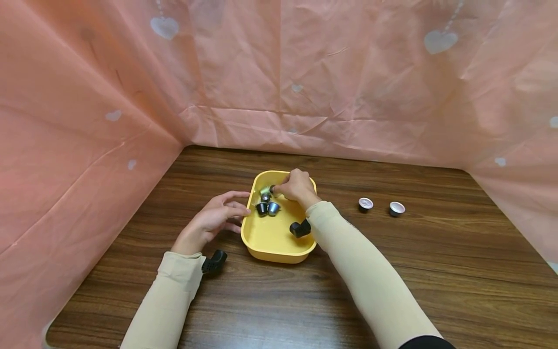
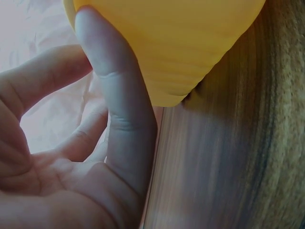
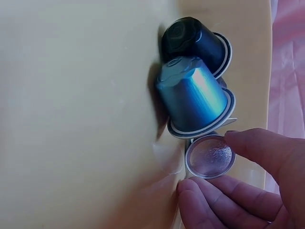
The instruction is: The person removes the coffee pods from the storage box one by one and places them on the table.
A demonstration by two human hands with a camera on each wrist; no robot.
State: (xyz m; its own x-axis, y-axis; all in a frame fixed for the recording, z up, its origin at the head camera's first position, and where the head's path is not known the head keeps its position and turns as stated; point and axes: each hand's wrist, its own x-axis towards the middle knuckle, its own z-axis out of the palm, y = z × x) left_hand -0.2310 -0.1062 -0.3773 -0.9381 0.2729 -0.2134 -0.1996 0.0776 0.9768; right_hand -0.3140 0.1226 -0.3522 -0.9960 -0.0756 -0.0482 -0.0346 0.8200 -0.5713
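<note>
Inside the yellow plastic tub, my right hand reaches toward the far left part. Between its thumb and fingers it pinches a coffee capsule, whose silver foil lid faces the right wrist camera. A blue capsule and a black capsule lie right beside it on the tub floor. In the head view a green capsule shows just left of the right fingertips. My left hand is at the tub's left side, its loosely bent fingers and thumb touching the outer wall near the rim.
Two capsules with pale lids, a nearer-left one and one farther right, stand on the brown wooden table right of the tub. Pink sheeting with pale hearts hangs behind and at the sides. Black wrist devices project from both sleeves.
</note>
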